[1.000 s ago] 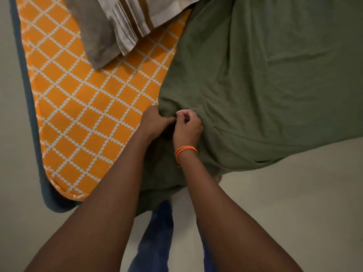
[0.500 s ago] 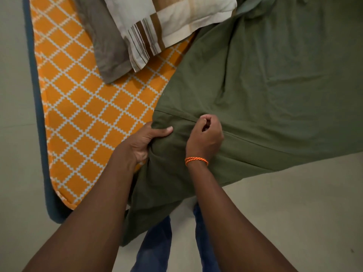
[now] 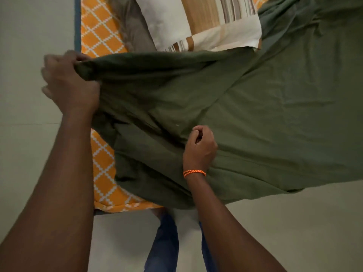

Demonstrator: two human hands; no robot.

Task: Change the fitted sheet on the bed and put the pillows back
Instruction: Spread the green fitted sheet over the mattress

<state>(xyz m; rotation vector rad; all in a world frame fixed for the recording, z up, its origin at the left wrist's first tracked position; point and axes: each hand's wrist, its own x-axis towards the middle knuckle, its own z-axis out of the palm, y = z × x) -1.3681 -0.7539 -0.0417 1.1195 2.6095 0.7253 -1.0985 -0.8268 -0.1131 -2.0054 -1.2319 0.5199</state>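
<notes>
Floor: the pale floor [image 3: 29, 154] is showing at the far left and along the bottom right, around the bed.
Left hand: the left hand [image 3: 68, 85] is gripping a bunched corner of the green sheet [image 3: 265, 124] in a closed fist and is holding it out past the left edge of the mattress, above the floor. The hand is a little blurred, so I cannot tell how the single fingers are lying.
Mattress: the orange mattress [image 3: 100, 36] with white crossing lines is lying under the sheet. It is showing at the upper left and again at the lower left, beside the left forearm.
Pillows: a grey pillow [image 3: 135, 32] and a striped pillow [image 3: 206, 22] are lying at the top, the striped one partly over the grey one. The edge of the sheet is reaching up to both.
Right hand: the right hand [image 3: 200, 148] is pinching the sheet between thumb and curled fingers near its lower edge. An orange bracelet [image 3: 194, 173] is sitting on this wrist.
Sheet: it is spreading wrinkled over the middle and the right of the bed, and its lower edge is hanging over the floor at the right.
Legs: the legs in blue trousers [image 3: 165, 242] are standing at the bottom, between the two arms.
</notes>
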